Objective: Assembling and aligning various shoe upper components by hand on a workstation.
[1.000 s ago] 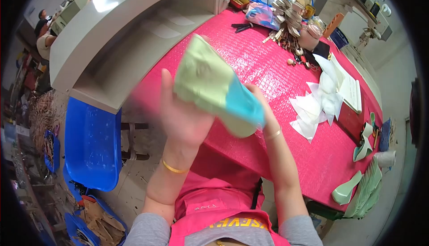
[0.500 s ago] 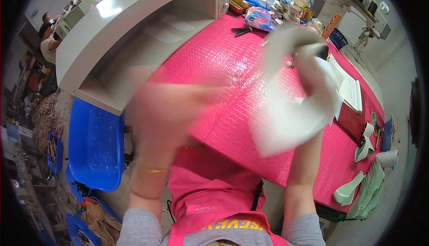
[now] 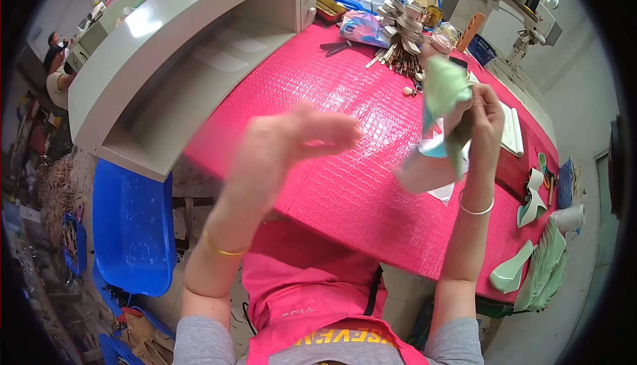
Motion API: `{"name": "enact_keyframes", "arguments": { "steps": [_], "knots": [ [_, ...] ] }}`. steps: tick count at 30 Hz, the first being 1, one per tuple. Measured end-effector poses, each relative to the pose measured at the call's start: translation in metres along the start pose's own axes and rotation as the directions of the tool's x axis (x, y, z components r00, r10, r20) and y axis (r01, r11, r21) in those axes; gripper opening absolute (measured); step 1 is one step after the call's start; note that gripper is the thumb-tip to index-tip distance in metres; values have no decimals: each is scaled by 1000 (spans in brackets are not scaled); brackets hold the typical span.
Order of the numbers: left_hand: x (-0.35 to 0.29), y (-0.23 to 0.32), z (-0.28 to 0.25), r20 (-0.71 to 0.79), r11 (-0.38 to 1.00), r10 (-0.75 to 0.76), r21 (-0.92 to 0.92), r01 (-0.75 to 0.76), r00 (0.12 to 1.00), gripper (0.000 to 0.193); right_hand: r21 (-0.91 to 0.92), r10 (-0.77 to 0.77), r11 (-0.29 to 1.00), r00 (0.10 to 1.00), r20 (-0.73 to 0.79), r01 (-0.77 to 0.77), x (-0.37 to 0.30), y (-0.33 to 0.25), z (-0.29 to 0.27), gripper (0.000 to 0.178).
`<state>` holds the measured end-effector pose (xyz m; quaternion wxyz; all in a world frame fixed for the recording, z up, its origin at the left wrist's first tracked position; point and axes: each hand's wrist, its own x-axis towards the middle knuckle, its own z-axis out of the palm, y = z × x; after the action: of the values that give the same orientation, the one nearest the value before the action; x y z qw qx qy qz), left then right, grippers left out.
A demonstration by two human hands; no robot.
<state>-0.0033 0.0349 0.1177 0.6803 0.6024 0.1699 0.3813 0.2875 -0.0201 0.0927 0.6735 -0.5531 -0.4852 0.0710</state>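
Note:
My right hand (image 3: 488, 116) pinches a curved, floppy shoe-upper-like piece (image 3: 446, 86), pale green on the side that shows, over the right part of the pink-covered table (image 3: 345, 199). Just below it is a blurred white curved piece (image 3: 428, 169); whether the two are joined I cannot tell. My left hand (image 3: 302, 134), smeared by motion, is above the middle of the table. Its fingers are stretched out, and nothing shows in them.
A grey arched machine (image 3: 179, 33) stands at the left with flat pale pieces inside. Beside it is a blue tub (image 3: 133, 232). Several strips (image 3: 405, 40) lie at the back. Pale green pieces (image 3: 511, 269) and a white roll (image 3: 569, 218) sit at the right.
The piece in my right hand has swung up and turned, so its green side faces me instead of white. My left hand has moved right and slightly up.

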Motion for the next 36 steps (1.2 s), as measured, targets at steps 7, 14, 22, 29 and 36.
{"name": "enact_keyframes", "arguments": {
  "steps": [7,14,22,29,36],
  "knots": [
    [-9,-51,51,226,920,-256,-243,309,940,47,-411,-354,838,931,95,360,-23,-39,62,7],
    [19,-63,27,-284,979,146,178,-97,948,37,-511,-407,693,861,304,508,-38,-46,80,9],
    [25,-52,13,-257,770,418,610,-189,871,29,-396,-470,638,741,478,660,-43,-62,86,12],
    [18,-55,4,-82,803,-315,-554,219,946,29,-167,-64,965,803,593,200,-35,-44,96,14],
    [-4,-53,10,-93,929,-54,-371,16,994,33,444,395,614,741,543,-652,14,12,57,15]
  ]
}}
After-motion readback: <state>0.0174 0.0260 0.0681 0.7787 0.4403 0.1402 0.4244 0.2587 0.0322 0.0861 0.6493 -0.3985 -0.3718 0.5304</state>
